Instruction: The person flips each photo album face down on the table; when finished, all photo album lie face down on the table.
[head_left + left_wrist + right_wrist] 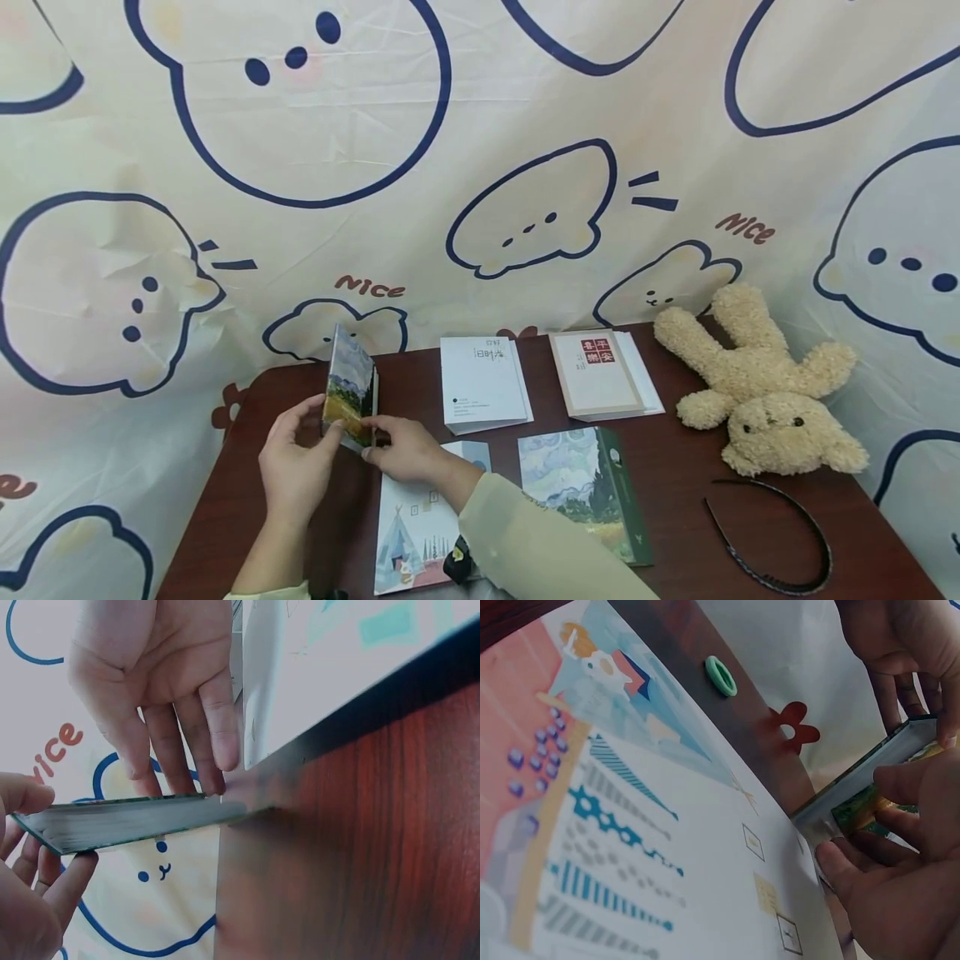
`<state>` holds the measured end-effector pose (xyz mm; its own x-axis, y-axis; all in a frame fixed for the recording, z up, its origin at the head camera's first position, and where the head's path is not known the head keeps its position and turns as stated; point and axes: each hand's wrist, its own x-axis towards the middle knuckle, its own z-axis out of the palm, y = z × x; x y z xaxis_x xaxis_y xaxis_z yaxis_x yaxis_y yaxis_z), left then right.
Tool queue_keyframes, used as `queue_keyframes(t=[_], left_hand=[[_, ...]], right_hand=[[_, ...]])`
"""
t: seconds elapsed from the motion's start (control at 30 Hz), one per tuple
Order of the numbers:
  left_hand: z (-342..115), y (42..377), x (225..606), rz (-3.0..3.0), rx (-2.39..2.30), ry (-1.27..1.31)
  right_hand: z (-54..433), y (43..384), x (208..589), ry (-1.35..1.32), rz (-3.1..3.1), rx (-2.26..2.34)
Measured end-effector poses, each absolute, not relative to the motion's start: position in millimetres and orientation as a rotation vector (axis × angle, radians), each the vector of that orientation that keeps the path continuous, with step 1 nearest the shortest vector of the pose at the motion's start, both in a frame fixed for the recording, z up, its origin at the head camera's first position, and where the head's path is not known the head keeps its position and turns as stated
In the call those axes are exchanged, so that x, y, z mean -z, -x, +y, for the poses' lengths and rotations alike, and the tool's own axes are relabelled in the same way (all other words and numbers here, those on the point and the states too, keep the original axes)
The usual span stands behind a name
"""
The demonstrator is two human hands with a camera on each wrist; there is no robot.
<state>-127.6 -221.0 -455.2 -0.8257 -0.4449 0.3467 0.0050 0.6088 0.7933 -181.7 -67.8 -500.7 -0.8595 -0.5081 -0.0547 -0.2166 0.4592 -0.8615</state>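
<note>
My left hand grips a small hardcover book with a painted landscape cover, tilted up at the table's back left. In the left wrist view, the thumb and fingers hold the book by its outer end, page edges showing. From the other side my right hand reaches in, its fingertips at the book's lower part. Its fingers extend fairly straight down to the cover in the left wrist view. Beneath the right forearm lies a white illustrated booklet with a tent drawing, partly hidden by that arm.
Two pale books, one with grey lettering and one with red characters, stand at the back. A painted green-spined book lies nearer. A plush bear and black headband are at right. A mint-green ring lies beside the booklet.
</note>
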Motion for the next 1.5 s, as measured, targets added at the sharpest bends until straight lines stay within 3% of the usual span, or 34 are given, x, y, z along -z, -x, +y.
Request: queue_keyframes(t=[0.97,1.5], left_hand=[[-200.2,130.4,461.8,-2.323,1.201,-0.274],[-198.8,131.5,474.4,-2.425,1.361,-0.286]], right_hand=[[-51.6,204.3,475.9,0.370,1.810,1.968],[-48.3,201.6,459.2,0.418,1.889,2.012]])
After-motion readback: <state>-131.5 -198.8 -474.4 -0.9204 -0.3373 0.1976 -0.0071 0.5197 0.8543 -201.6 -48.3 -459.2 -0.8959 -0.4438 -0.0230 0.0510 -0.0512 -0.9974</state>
